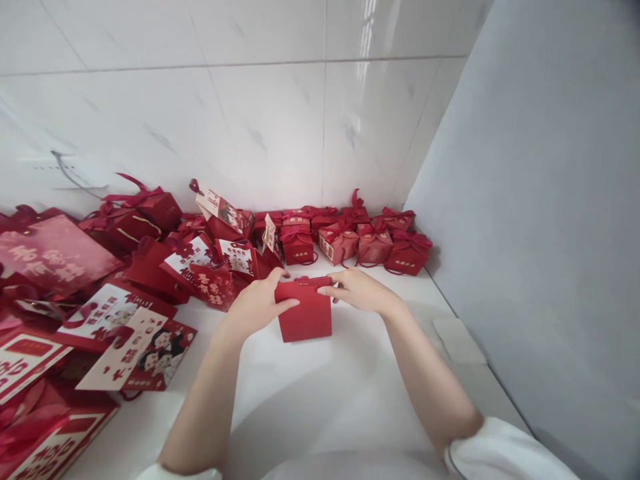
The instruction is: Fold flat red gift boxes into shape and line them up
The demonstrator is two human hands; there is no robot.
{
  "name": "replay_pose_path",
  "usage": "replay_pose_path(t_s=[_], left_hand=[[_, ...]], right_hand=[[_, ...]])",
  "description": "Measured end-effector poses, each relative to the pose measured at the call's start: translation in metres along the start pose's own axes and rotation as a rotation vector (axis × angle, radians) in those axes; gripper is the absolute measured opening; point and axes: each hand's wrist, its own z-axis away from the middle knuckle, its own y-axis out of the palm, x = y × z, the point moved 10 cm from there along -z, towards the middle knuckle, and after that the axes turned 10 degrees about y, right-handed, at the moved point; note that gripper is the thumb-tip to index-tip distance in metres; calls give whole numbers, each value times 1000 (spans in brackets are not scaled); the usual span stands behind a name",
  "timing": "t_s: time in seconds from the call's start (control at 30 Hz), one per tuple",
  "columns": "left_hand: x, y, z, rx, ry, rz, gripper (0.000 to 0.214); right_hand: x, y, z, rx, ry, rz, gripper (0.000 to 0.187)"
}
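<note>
A plain red gift box (pixel 306 321) stands upright on the white table in front of me. My left hand (pixel 259 303) grips its upper left corner, thumb on the near face and fingers behind. At the upper right corner, my right hand (pixel 356 289) pinches the top edge in the same way, its thumb lying over the near side. The fingers behind the box are partly hidden. Just past its top edge lie small red folded parts, too small to make out.
Small red gift boxes with ribbon bows (pixel 409 253) line the tiled wall (pixel 270 127). Many red and white printed boxes (pixel 145 353) crowd the left side. A grey panel (pixel 540 220) borders the right, with a white flat block (pixel 459 340) beside it on the table (pixel 310 400).
</note>
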Motion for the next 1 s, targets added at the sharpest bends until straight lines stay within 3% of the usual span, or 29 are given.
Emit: replay_pose_path(t_s=[0.17,0.43,0.67,0.77,0.9,1.0], left_hand=[[5,1,3,23,-30,0,59],[5,3,4,56,-16,51,48],[-2,4,6,90,5,15,49],[3,2,9,98,-14,1,65],[31,1,19,154,-119,37,101],[41,3,30,255,-159,65,101]], right_hand=[[11,-15,4,-127,-84,-6,28],[17,-18,9,-161,-148,29,26],[17,-16,10,-161,-99,19,25],[19,-7,6,-138,-88,-19,28],[8,-4,-2,-142,-10,-151,19],[-7,-14,-4,-176,57,-304,20]])
